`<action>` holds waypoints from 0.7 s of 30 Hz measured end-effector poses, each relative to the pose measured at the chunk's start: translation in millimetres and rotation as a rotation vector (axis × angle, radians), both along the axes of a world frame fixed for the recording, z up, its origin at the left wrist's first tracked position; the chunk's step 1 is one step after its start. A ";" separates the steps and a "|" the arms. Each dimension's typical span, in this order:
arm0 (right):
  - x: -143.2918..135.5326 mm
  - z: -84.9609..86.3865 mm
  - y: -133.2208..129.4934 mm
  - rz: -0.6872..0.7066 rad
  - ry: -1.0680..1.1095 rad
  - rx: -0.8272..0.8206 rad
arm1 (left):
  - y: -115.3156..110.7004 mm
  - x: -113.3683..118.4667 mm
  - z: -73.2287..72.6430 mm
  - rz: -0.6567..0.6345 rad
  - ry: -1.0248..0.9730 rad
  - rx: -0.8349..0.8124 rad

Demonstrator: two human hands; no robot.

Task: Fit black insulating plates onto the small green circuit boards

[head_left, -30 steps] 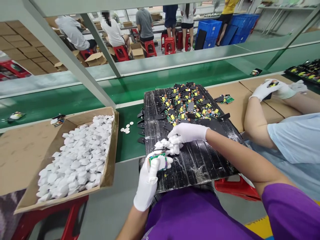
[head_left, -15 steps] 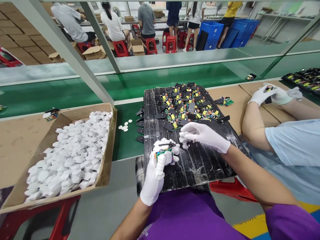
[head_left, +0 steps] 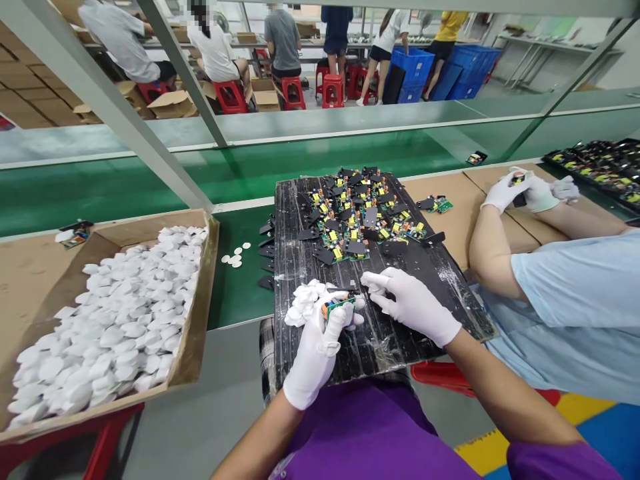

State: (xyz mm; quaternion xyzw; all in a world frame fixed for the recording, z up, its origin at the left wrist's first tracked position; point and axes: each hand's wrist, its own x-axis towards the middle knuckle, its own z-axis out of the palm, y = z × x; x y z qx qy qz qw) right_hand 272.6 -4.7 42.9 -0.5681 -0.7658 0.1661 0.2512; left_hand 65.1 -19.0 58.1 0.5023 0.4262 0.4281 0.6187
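the white-gloved left hand (head_left: 316,357) grips one green circuit board (head_left: 341,306), seemingly unfinished, beside loose white pads (head_left: 304,300); the white-gloved right hand (head_left: 413,305) is half-curled, grasp unclear. whether the heaped black-and-yellow assemblies (head_left: 357,213) are done cannot be told.

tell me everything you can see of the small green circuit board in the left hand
The small green circuit board looks thin and hard, with an orange part near its left end and a narrow dark piece along its far side. It is tilted and seen nearly edge-on. The white-gloved left hand grips it above the black, shiny-streaked panel and hides some of the board. Finer details are unclear.
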 end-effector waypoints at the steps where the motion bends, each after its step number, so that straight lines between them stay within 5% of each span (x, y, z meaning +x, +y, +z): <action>1: -1.7 -1.7 -2.5 -0.003 0.094 -0.014 | 0.5 2.2 -1.5 0.002 0.002 -0.010; 9: -20.2 -8.4 -22.7 -0.181 0.584 0.057 | 5.8 14.9 -5.3 0.011 0.082 0.121; 21: -19.7 -16.1 -22.9 -0.307 1.296 -0.325 | 11.9 11.3 -23.3 0.064 0.041 0.026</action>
